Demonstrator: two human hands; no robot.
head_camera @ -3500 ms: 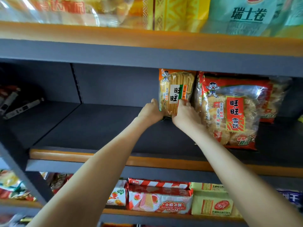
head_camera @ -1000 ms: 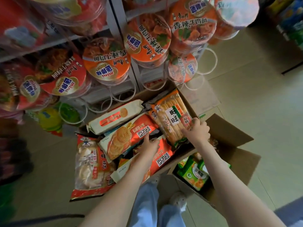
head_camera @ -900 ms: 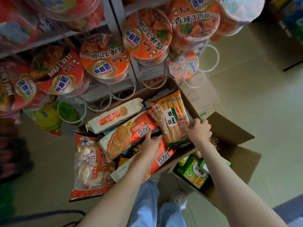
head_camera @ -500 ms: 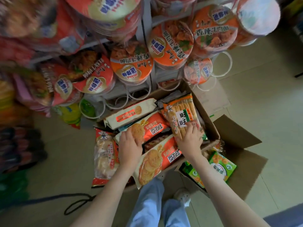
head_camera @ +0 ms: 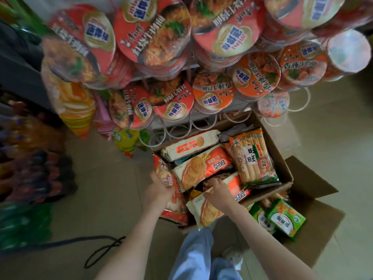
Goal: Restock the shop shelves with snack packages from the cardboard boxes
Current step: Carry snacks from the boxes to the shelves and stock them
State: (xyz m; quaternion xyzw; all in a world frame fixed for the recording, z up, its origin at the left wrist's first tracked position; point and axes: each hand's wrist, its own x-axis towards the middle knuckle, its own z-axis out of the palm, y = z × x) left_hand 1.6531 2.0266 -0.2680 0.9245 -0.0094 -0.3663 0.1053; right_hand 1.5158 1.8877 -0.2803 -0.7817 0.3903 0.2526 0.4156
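Here, cardboard box (head_camera: pixel 281 158) on floor (head_camera: pixel 327 128) beneath noodle cups (head_camera: pixel 214 93), crammed with snack packs. Left hand (head_camera: pixel 161 187) grips red cracker bag (head_camera: pixel 176 208) at box's left edge; fingers curled round it, tips hidden behind bag. Right hand (head_camera: pixel 221 194) holds front biscuit pack (head_camera: pixel 205 214) by top edge, fingers curled, tips buried among packs. Stick-cracker pack (head_camera: pixel 252 158) lies flat at right. Second box (head_camera: pixel 314 237) with green packs (head_camera: pixel 286 219) partly behind right arm. Left shelf goods (head_camera: pixel 30 162) blurred, unreadable.

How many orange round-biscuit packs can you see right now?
2. One orange biscuit pack lies mid-way in the cardboard box; the other overhangs its near edge, gripped by the right hand. More may lie hidden underneath.
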